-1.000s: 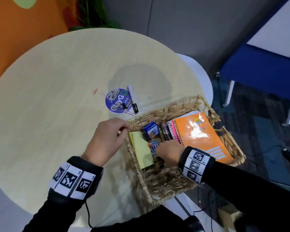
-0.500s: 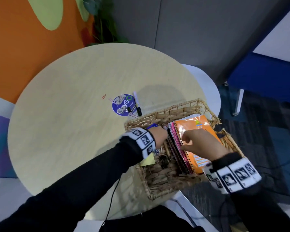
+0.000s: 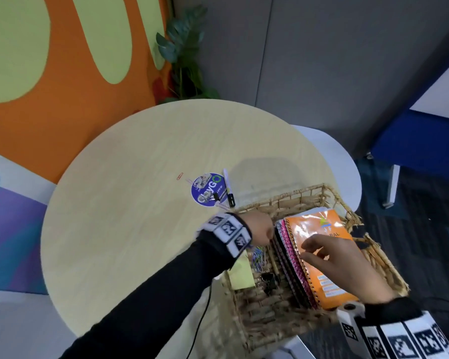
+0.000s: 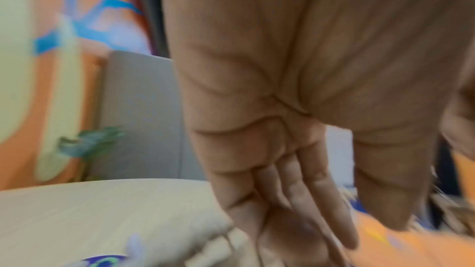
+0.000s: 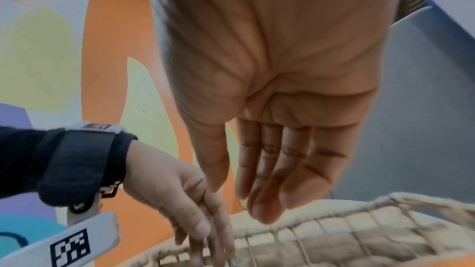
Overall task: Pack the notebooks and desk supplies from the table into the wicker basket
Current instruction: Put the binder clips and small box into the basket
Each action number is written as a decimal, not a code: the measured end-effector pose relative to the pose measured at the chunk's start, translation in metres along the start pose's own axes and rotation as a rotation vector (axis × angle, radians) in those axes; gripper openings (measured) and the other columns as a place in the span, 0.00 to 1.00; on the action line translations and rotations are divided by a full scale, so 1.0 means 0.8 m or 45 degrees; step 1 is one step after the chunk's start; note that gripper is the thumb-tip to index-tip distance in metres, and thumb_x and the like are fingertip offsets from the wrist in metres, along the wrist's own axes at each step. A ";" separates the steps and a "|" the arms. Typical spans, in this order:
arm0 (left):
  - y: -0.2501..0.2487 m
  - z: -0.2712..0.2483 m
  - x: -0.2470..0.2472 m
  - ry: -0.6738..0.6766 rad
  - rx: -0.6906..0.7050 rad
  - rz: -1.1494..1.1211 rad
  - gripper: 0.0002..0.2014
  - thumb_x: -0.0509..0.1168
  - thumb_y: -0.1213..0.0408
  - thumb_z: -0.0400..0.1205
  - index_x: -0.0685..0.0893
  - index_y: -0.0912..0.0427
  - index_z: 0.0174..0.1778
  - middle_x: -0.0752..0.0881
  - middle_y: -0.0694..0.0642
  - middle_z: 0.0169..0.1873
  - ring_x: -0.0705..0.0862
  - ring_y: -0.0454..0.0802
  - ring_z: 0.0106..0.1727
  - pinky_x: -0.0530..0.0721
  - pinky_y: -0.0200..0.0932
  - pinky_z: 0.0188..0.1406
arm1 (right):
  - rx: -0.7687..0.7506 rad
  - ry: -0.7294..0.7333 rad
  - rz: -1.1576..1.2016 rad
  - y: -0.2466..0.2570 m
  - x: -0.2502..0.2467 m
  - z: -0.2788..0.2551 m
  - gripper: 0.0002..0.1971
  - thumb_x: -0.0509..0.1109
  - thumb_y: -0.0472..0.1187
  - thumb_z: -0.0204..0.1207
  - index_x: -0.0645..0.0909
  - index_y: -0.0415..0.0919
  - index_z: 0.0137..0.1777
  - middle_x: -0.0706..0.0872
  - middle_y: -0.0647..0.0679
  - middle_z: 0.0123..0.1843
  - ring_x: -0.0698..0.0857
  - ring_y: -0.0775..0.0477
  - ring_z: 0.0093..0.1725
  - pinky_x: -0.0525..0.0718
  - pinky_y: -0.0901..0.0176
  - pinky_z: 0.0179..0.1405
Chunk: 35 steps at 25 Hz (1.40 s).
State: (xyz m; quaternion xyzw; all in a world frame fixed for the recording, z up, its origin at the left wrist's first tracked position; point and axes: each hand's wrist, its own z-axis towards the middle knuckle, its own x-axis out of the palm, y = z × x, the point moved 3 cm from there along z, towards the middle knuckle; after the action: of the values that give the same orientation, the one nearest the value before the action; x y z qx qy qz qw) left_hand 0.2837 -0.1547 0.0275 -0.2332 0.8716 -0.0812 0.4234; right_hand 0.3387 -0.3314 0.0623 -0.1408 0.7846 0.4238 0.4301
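A wicker basket stands at the table's right edge. In it lie an orange spiral notebook on top of pink and black ones, yellow sticky notes, coloured paper clips and black binder clips. My left hand reaches down into the basket beside the notebooks' spirals, fingers straight. My right hand lies flat over the orange cover with straight fingers. On the table are a black-capped marker and a red paper clip.
A round blue sticker with small clips on it lies by the marker, just beyond the basket's far left corner. The round wooden table spreads left. A white chair and blue furniture stand to the right.
My left hand went from the basket's left rim down inside, next to the notebooks. My right hand shifted from the basket's middle onto the orange notebook. The blue box is hidden now.
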 end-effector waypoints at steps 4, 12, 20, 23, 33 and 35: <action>0.118 -0.034 -0.053 -0.734 -0.132 -0.546 0.12 0.63 0.66 0.82 0.89 0.61 0.56 0.91 0.54 0.56 0.88 0.50 0.58 0.77 0.34 0.55 | -0.169 -0.081 0.029 0.071 -0.028 0.073 0.02 0.73 0.43 0.75 0.86 0.48 0.42 0.89 0.59 0.37 0.85 0.60 0.42 0.80 0.74 0.39; 0.329 0.005 -0.024 -1.090 -0.882 -1.015 0.12 0.63 0.70 0.81 0.89 0.64 0.56 0.91 0.62 0.56 0.88 0.59 0.59 0.82 0.42 0.60 | -0.324 0.190 -0.314 0.214 0.062 0.332 0.09 0.64 0.33 0.74 0.86 0.35 0.48 0.91 0.40 0.49 0.87 0.39 0.50 0.75 0.62 0.44; 0.375 0.056 -0.049 -1.012 -0.868 -0.888 0.10 0.68 0.65 0.80 0.89 0.62 0.54 0.91 0.60 0.53 0.88 0.58 0.56 0.84 0.44 0.54 | -0.110 0.436 -0.637 0.219 0.192 0.450 0.12 0.70 0.39 0.75 0.80 0.31 0.54 0.85 0.35 0.57 0.86 0.34 0.55 0.81 0.53 0.44; 0.384 0.066 -0.044 -0.962 -0.844 -0.857 0.09 0.71 0.62 0.79 0.88 0.63 0.51 0.90 0.61 0.52 0.88 0.60 0.53 0.84 0.45 0.49 | -0.072 0.443 -0.652 0.222 0.199 0.460 0.08 0.70 0.36 0.74 0.79 0.31 0.49 0.84 0.35 0.54 0.86 0.34 0.53 0.82 0.52 0.47; 0.383 0.085 -0.052 -0.782 -0.900 -0.651 0.21 0.67 0.56 0.82 0.87 0.74 0.53 0.89 0.71 0.54 0.87 0.68 0.58 0.85 0.52 0.54 | -0.145 0.416 -0.519 0.240 0.123 0.412 0.12 0.73 0.37 0.73 0.86 0.28 0.50 0.89 0.35 0.48 0.88 0.37 0.48 0.82 0.53 0.42; 0.381 0.086 -0.055 -0.776 -0.901 -0.591 0.23 0.65 0.53 0.83 0.85 0.73 0.59 0.87 0.70 0.59 0.85 0.68 0.63 0.83 0.52 0.61 | -0.225 0.350 -0.428 0.243 0.081 0.383 0.08 0.73 0.35 0.70 0.88 0.31 0.46 0.91 0.39 0.45 0.87 0.41 0.43 0.78 0.60 0.38</action>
State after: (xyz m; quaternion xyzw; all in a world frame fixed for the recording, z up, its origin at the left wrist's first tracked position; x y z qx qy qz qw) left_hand 0.2574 0.1380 -0.0878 -0.5621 0.6084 0.1983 0.5240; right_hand 0.3568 0.0358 0.0335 -0.3629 0.7612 0.3900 0.3698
